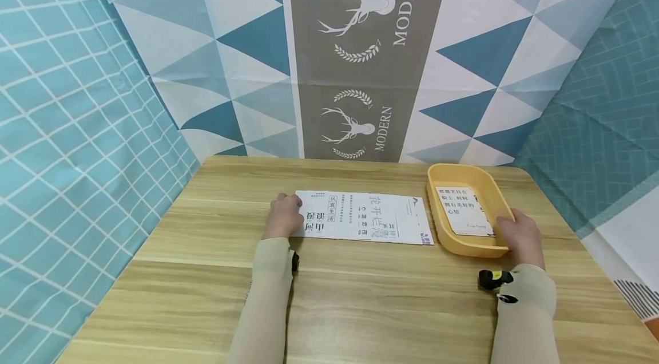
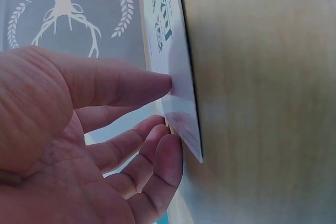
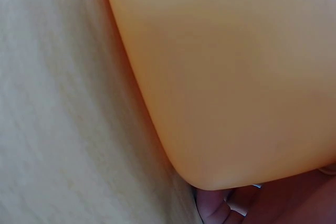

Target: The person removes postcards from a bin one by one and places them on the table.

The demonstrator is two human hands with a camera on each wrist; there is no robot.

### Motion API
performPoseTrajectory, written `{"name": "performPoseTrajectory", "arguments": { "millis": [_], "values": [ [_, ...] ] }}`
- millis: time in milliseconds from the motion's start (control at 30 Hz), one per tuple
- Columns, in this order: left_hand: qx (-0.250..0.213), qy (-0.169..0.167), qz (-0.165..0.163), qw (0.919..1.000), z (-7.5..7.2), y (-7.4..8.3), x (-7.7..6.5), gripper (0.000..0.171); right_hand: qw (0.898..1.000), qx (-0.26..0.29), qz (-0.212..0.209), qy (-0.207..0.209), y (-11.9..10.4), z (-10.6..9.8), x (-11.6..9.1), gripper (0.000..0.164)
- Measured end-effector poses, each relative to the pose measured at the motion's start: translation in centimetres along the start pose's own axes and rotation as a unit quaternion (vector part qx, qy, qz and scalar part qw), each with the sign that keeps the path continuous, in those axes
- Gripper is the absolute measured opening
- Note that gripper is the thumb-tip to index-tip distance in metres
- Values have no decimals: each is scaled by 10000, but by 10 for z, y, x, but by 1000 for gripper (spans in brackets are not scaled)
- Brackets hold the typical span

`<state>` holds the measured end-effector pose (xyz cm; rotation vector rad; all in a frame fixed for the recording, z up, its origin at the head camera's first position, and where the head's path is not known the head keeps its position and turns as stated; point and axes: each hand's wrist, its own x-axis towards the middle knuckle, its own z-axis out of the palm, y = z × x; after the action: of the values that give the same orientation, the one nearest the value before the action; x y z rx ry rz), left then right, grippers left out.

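Observation:
A row of white printed cards [image 1: 360, 218] lies flat on the table, edges meeting or overlapping. At the row's left end my left hand [image 1: 282, 216] pinches the leftmost card [image 1: 315, 212]. In the left wrist view the thumb is on that card's face [image 2: 176, 59], and the other fingers curl at its edge. To the right of the row stands a yellow plastic basket [image 1: 437, 181] with white printed cards [image 1: 460, 209] inside. My right hand [image 1: 522, 236] grips its right rim near the front corner. The right wrist view shows mostly the basket's outer wall [image 3: 226, 87], with the fingers partly hidden below it.
The wood-grain table [image 1: 381, 301] extends in front of the cards and to both sides. A patterned backdrop [image 1: 355, 78] rises at its back edge. Blue tile-patterned sheeting [image 1: 67, 123] stands along the left, and a teal patterned sheet [image 1: 607, 101] along the right.

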<state>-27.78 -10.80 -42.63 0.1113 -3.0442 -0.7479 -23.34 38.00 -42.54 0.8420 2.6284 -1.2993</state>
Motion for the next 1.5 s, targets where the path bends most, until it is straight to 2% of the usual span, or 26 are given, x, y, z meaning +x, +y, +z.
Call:
{"name": "performPoseTrajectory", "arguments": {
  "millis": [300, 567, 700, 767, 833, 900, 967, 1000, 1100, 1167, 1233, 1300, 1333, 1400, 1500],
  "values": [
    [-73, -85, 30, 9999, 1, -1, 4, 41, 10000, -38, -55, 32, 0, -2, 0, 65],
    [-334, -207, -88, 9992, -1, 2, 5, 40, 10000, -45, -72, 16, 0, -3, -1, 65],
    [-328, -153, 66, 9993, -9, 19, -2, 44, 10000, -31, -62, 27, 1, -3, 0, 65],
    [-261, -53, 402, 9988, -11, 35, -9, 45, 10000, -62, -66, 35, 1, -2, 1, 65],
    [-238, 16, 876, 9959, -10, 59, -20, 44, 9999, -75, -67, 39, 0, -1, 1, 65],
    [-318, 29, 1586, 9868, -2, 87, -33, 41, 9999, -89, -88, 39, 0, 0, 2, 64],
    [-392, -109, 2419, 9694, 12, 119, -47, 37, 9999, -60, -135, 40, -1, 1, 3, 64],
    [-400, -239, 2842, 9576, 20, 135, -54, 36, 9999, -49, -139, 42, -2, 2, 3, 64],
    [-249, -496, 4087, 9110, 46, 177, -71, 31, 9999, -78, -124, -10, -3, 2, 4, 64],
    [-26, -513, 4621, 8854, 61, 200, -78, 28, 9998, -115, -135, -59, -3, 2, 4, 65],
    [170, -424, 4900, 8705, 75, 219, -79, 26, 9995, -192, -235, -70, -2, 1, 3, 65],
    [326, -377, 4955, 8672, 85, 234, -77, 25, 9991, -216, -369, -59, -1, 0, 3, 65],
    [392, -382, 4934, 8681, 90, 240, -76, 24, 9989, -220, -415, -64, 0, -1, 3, 64],
    [507, -425, 4820, 8737, 99, 249, -72, 24, 9983, -259, -511, -48, 1, -3, 1, 64],
    [642, -443, 4555, 8868, 111, 255, -67, 26, 9979, -286, -586, -30, 4, -4, 0, 63]
  ]
}}
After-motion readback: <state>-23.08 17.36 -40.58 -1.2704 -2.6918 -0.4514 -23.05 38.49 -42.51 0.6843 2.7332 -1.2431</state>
